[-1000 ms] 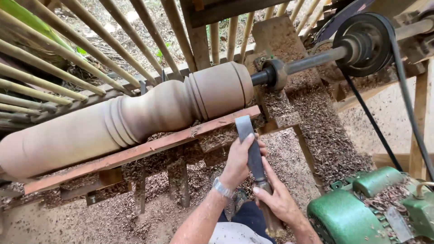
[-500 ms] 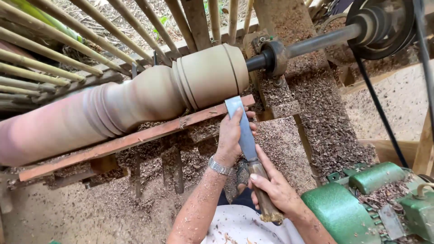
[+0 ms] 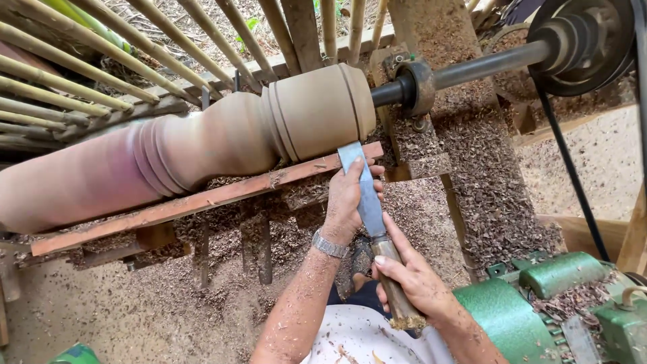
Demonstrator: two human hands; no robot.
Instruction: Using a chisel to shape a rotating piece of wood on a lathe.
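A long turned wooden piece (image 3: 202, 148) spins on a lathe, its thick grooved end at the right near the metal shaft (image 3: 472, 64). A flat steel chisel (image 3: 357, 178) rests its blade on the reddish wooden tool rest (image 3: 202, 199), the edge just below the thick end. My left hand (image 3: 347, 199), with a metal wristwatch, wraps the blade near the rest. My right hand (image 3: 414, 276) grips the chisel's wooden handle close to my body.
A pulley wheel (image 3: 579, 40) and black belt (image 3: 573, 175) run at the upper right. A green motor (image 3: 539, 303) sits at the lower right. Bamboo slats (image 3: 101, 61) fence the far side. Wood shavings (image 3: 485, 202) cover the ground and frame.
The chisel blade has moved up onto the tool rest, closer to the thick end of the spinning piece. Both hands kept their grip.
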